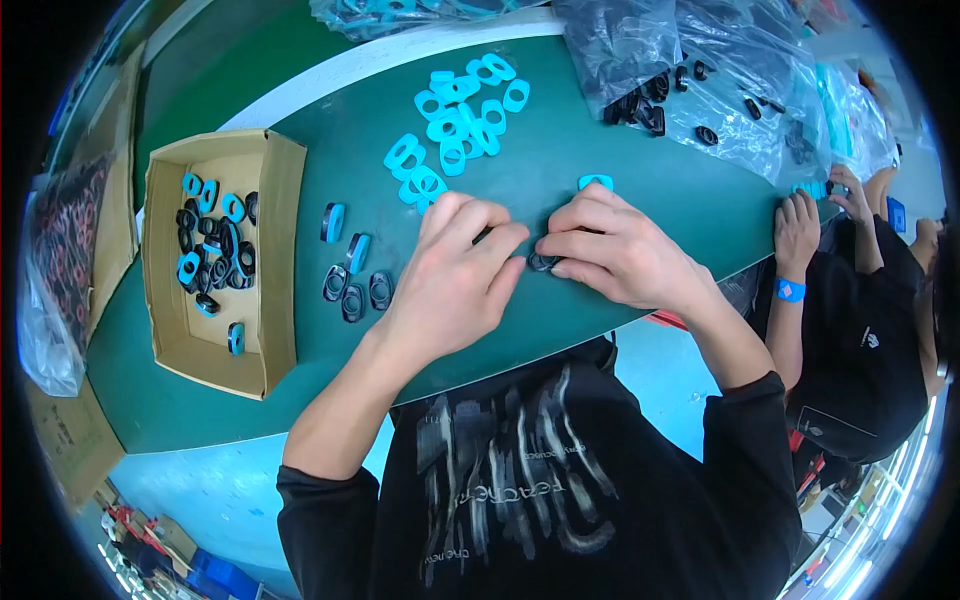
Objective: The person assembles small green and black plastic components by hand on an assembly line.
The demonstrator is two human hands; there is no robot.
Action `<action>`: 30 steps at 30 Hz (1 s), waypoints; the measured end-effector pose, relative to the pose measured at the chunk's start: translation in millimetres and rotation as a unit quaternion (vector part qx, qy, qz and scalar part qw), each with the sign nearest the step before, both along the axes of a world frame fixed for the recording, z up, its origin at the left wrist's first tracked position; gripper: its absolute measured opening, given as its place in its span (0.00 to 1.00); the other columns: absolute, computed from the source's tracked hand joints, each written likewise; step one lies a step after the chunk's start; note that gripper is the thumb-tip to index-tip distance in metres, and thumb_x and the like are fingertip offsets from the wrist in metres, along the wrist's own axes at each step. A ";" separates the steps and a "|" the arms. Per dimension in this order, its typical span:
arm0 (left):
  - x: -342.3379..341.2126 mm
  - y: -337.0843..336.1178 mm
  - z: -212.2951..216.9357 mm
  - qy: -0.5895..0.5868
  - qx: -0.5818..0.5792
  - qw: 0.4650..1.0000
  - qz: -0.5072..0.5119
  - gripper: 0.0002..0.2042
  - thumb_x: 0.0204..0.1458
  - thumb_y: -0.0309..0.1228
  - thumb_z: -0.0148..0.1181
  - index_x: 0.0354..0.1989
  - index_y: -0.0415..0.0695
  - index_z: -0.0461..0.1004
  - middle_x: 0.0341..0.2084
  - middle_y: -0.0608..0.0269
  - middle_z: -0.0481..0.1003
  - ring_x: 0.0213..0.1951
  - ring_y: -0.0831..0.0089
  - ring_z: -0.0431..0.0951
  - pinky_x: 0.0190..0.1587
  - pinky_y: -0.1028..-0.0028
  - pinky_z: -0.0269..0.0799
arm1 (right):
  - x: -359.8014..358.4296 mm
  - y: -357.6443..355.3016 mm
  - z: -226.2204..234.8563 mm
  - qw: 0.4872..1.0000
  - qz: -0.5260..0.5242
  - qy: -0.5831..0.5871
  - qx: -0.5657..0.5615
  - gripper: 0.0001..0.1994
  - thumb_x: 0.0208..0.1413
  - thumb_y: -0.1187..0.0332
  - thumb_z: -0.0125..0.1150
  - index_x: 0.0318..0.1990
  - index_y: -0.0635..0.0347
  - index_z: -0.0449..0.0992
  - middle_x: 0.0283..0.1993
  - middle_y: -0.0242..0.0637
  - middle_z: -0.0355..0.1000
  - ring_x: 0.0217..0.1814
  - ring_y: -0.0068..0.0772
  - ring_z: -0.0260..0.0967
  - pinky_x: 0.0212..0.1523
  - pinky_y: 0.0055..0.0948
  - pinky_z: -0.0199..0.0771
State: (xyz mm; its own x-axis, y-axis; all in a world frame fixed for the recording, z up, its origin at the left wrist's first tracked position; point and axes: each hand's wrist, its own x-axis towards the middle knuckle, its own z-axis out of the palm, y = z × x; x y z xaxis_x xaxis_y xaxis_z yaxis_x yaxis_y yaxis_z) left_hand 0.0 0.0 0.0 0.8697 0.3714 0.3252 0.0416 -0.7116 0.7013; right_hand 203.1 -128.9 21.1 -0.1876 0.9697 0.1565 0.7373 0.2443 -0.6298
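Observation:
My right hand (625,250) pinches a small black oval ring part (543,262) at the green table top, thumb and fingers closed on its edge. Just left of it is my left hand (455,265), its fingers curled; a dark bit shows between them, but I cannot make out what it is. Beyond my right fingers lies a single turquoise oval ring (595,183). A loose group of turquoise rings (452,125) spreads ahead of my left hand. Beside my left wrist rest several black ring parts (352,302) and two black-and-turquoise pieces (333,222).
At the left, an open cardboard box (280,270) holds several black-and-turquoise pieces. Clear plastic bags (740,60) with scattered black parts (655,88) lie at the far right. Another person's hand (797,235) works at the table's right end.

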 end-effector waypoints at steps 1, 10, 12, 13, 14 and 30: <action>-0.6 0.4 -0.1 -0.001 -0.003 1.000 0.000 0.15 0.43 0.21 0.71 0.42 0.40 0.81 0.39 0.59 0.75 0.45 0.58 0.72 0.47 0.64 0.72 | 1.2 0.3 0.1 1.000 0.007 -0.002 0.005 0.15 0.46 0.72 0.74 0.43 0.59 0.83 0.44 0.36 0.73 0.46 0.43 0.68 0.49 0.38 0.73; 1.2 -0.7 -1.1 -0.010 -0.009 1.000 -0.003 0.14 0.43 0.20 0.70 0.41 0.40 0.80 0.39 0.60 0.74 0.44 0.58 0.72 0.47 0.64 0.71 | 14.6 7.6 1.7 0.999 0.043 -0.003 0.004 0.13 0.46 0.71 0.74 0.42 0.59 0.83 0.43 0.34 0.73 0.48 0.41 0.67 0.50 0.38 0.72; 0.5 -0.2 -0.9 -0.010 -0.010 1.000 0.001 0.14 0.43 0.20 0.71 0.41 0.40 0.81 0.38 0.60 0.75 0.44 0.59 0.72 0.46 0.65 0.72 | 15.0 8.1 1.8 0.999 0.049 -0.004 -0.003 0.13 0.46 0.71 0.74 0.42 0.59 0.84 0.43 0.33 0.73 0.48 0.41 0.66 0.50 0.38 0.71; 0.0 -0.1 -1.3 -0.011 -0.009 1.000 -0.004 0.14 0.43 0.20 0.70 0.41 0.39 0.80 0.39 0.60 0.74 0.44 0.59 0.72 0.47 0.64 0.71 | 14.0 8.2 2.0 0.999 0.050 -0.015 0.001 0.13 0.46 0.70 0.74 0.42 0.58 0.84 0.43 0.33 0.73 0.48 0.41 0.66 0.51 0.39 0.70; -0.5 -0.1 -1.7 -0.011 -0.007 1.000 -0.009 0.14 0.43 0.20 0.69 0.41 0.39 0.79 0.40 0.60 0.73 0.44 0.59 0.72 0.48 0.63 0.70 | 12.8 8.0 2.0 0.998 0.050 -0.025 0.005 0.14 0.47 0.69 0.74 0.42 0.57 0.84 0.44 0.32 0.73 0.48 0.41 0.66 0.52 0.39 0.69; 15.2 -13.4 1.3 0.013 0.073 0.995 -0.065 0.18 0.42 0.25 0.73 0.44 0.41 0.79 0.36 0.61 0.72 0.41 0.61 0.71 0.44 0.63 0.66 | 11.4 -59.3 -6.6 0.949 -0.294 0.038 0.105 0.14 0.48 0.75 0.71 0.45 0.63 0.80 0.40 0.38 0.77 0.46 0.41 0.71 0.51 0.37 0.71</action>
State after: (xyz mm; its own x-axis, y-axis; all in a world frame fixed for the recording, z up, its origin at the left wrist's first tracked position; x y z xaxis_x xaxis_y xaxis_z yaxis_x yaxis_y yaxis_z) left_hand 15.2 -13.4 1.3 0.9162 0.2046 0.3444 -0.0414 -0.8067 0.5894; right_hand 214.5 -188.2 14.5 0.3967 0.8492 0.3486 0.7392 -0.0704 -0.6698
